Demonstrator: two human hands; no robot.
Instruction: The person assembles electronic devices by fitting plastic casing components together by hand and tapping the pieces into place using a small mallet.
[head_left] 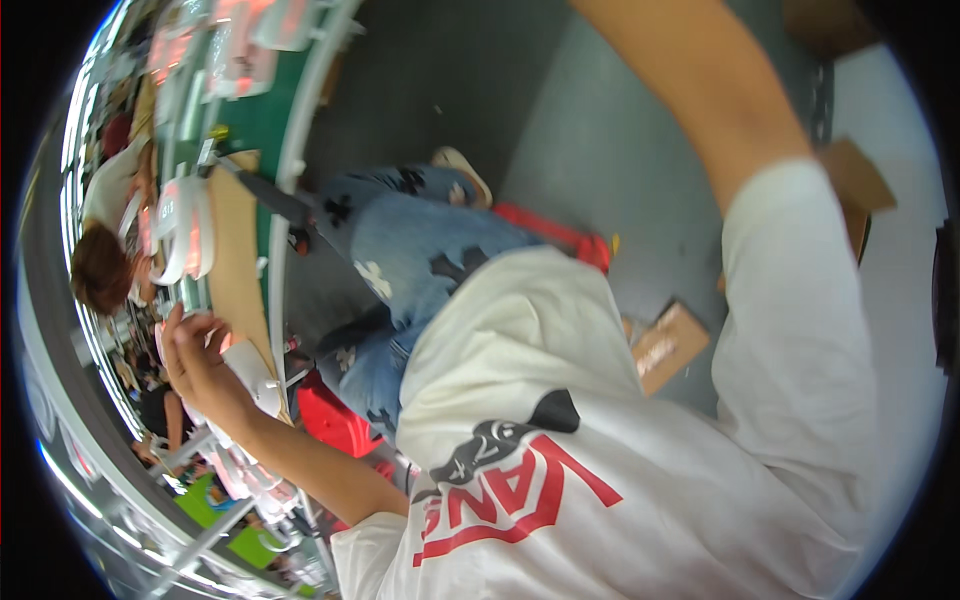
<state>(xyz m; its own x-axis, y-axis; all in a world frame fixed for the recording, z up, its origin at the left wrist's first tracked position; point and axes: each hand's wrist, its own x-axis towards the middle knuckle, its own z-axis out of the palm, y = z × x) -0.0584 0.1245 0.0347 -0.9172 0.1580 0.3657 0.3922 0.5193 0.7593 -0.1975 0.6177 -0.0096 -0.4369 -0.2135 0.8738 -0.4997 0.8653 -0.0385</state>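
At the left, my left hand (200, 370) reaches over the edge of the work table with its fingers stretched out and apart; I see nothing held in it. Close beside the palm is a white rounded plastic piece (252, 376); whether the hand touches it I cannot tell. A larger white ring-shaped plastic device (190, 230) stands past the fingertips, along a tan board (233, 235). My right forearm runs out through the top edge, so the right hand is out of sight. The picture is smeared by motion.
The table has a green top (280, 95) and carries several white parts with reddish glints. Another person (105, 265) works across it. A red stool (335, 415) is near my legs. A red object (560, 238) and cardboard boxes (668, 345) lie on the grey floor.
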